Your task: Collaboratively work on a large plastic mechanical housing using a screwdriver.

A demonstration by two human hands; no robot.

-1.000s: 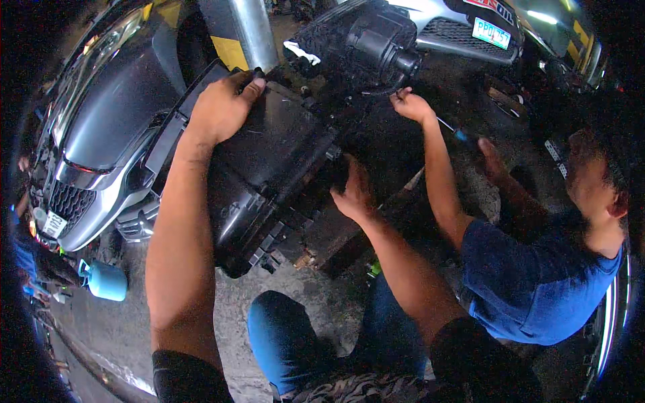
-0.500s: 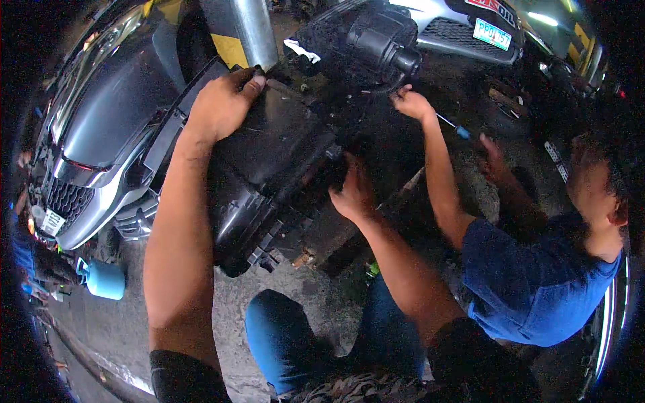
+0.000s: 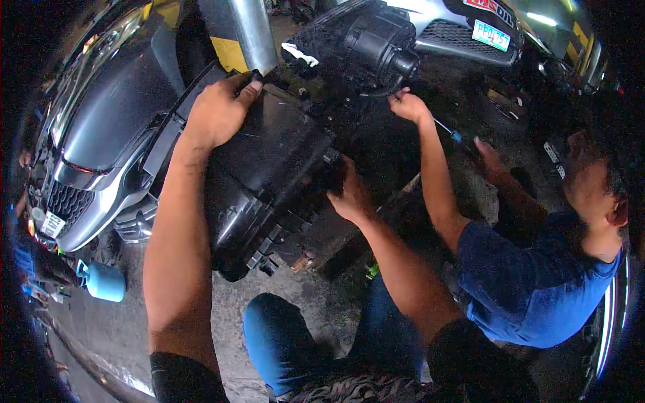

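I see L hand (image 3: 218, 113) gripping far edge of the blk plastic housing (image 3: 269, 151); housing's ctr-left, grey car (image 3: 121, 121) left of it. R hand (image 3: 352, 195) by its right side, too dark to tell its grip from here.

On our left we see a grey car (image 3: 117, 121), with a light-blue gas tank (image 3: 106, 282) on the concrete floor (image 3: 232, 329) near its front end. Farther off we have a round metal post (image 3: 252, 32) beside a yellow-and-dark panel (image 3: 230, 52), and to the right of these we can make out a silver car (image 3: 430, 15) with a number plate (image 3: 491, 35).
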